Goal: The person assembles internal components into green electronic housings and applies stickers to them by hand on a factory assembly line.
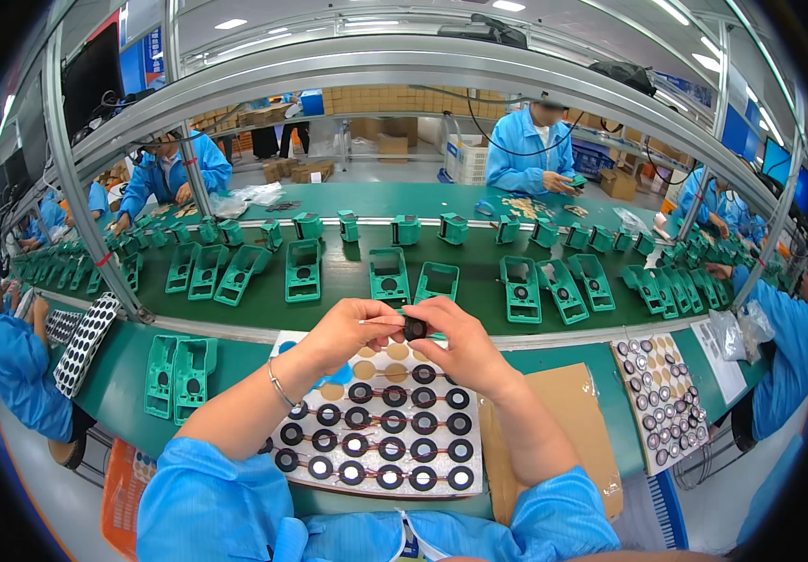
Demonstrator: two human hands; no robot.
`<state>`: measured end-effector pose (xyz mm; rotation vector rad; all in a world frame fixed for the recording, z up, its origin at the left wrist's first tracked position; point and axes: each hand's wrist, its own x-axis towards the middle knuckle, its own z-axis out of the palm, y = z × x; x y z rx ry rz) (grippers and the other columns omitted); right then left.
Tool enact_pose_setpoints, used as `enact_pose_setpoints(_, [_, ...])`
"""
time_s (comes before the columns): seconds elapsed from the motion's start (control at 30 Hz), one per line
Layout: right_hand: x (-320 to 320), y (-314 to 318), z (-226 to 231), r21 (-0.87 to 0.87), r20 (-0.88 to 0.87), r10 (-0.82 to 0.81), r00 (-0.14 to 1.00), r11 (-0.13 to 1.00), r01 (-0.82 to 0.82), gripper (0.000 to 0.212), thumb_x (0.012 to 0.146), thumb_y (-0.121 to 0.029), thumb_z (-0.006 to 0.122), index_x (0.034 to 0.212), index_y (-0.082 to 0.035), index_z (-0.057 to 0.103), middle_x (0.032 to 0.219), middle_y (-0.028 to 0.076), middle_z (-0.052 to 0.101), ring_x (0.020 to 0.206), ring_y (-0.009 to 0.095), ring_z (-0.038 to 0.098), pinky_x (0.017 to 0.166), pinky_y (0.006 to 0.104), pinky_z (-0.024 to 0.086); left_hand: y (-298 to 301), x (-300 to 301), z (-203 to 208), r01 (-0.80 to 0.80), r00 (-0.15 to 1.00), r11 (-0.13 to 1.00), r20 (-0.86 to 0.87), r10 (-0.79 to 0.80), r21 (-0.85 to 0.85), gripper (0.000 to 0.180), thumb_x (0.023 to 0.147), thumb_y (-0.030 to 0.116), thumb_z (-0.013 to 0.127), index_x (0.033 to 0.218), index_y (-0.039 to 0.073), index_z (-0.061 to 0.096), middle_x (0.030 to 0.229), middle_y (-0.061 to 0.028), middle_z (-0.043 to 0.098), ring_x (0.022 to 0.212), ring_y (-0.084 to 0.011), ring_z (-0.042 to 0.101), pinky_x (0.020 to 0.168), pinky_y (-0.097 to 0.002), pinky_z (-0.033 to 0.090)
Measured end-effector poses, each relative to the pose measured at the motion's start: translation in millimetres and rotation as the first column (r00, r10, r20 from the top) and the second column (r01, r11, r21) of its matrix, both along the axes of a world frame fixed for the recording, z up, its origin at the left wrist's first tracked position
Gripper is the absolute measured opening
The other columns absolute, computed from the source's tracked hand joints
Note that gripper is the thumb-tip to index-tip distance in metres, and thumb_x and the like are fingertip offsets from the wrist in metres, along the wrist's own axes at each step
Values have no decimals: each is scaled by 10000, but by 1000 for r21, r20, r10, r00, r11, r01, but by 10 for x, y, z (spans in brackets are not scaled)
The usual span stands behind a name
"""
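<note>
Over the near edge of the conveyor, my right hand (pixel 465 343) holds a small round black speaker (pixel 413 328) between thumb and fingers. My left hand (pixel 352 330) is closed in a pinch right beside it; what its fingertips grip, if anything, is too small to make out. Below both hands lies a white foam tray (pixel 475 476) with rows of round speakers (pixel 392 421), black-rimmed with pale or dark centres and thin reddish wires. Tan discs (pixel 395 373) and a blue piece (pixel 337 377) show at the tray's far left part, partly behind my left arm.
Green plastic housings (pixel 302 272) line the dark green conveyor (pixel 348 304). Two more housings (pixel 194 379) lie at my left. To the right are a cardboard sheet (pixel 554 412) and another tray of round parts (pixel 657 398). Co-workers in blue sit opposite and at both sides. A metal frame (pixel 404 70) crosses overhead.
</note>
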<state>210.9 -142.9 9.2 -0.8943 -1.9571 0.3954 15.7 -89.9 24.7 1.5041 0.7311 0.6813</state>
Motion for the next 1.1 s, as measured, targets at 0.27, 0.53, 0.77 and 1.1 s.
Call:
enact_pose_setpoints(0.27, [-8, 6, -21, 131, 106, -49, 993, 991, 35, 402, 741, -8, 651, 1127, -41, 544, 1046, 125, 532, 931, 270, 558, 799, 322, 473, -3, -1, 7, -19, 999, 1000, -31, 19, 14, 157, 859, 166, 594, 845, 12, 617, 746, -40, 622, 643, -73, 490, 602, -206, 406])
enact_pose_setpoints(0.53, [27, 133, -117, -229, -473, 103, 875, 945, -235, 351, 799, -4, 613, 1144, -35, 552, 1054, 61, 539, 961, 134, 543, 821, 261, 469, 75, -151, -119, -15, 999, 982, 35, 22, -190, 137, 842, 140, 587, 809, 9, 602, 742, -29, 607, 651, -84, 502, 632, -217, 426])
enact_pose_setpoints(0.77, [85, 138, -45, -162, -591, -2, 807, 980, -116, 358, 812, -45, 614, 1163, -39, 546, 1040, 40, 515, 931, 119, 524, 811, 249, 455, 251, -497, -314, 140, 627, 789, -670, 397, 598, 153, 758, 168, 602, 774, 33, 670, 697, -88, 627, 702, -214, 593, 661, -331, 473])
enact_pose_setpoints(1.1, [122, 129, -14, -190, -716, -11, 698, 965, -179, 314, 829, -42, 608, 1124, 3, 510, 1011, 57, 557, 918, 109, 528, 812, 240, 445, 534, -345, -180, 254, 651, 443, -491, 579, 860, 110, 726, 146, 598, 734, 56, 663, 707, -108, 603, 747, -285, 569, 695, -380, 460])
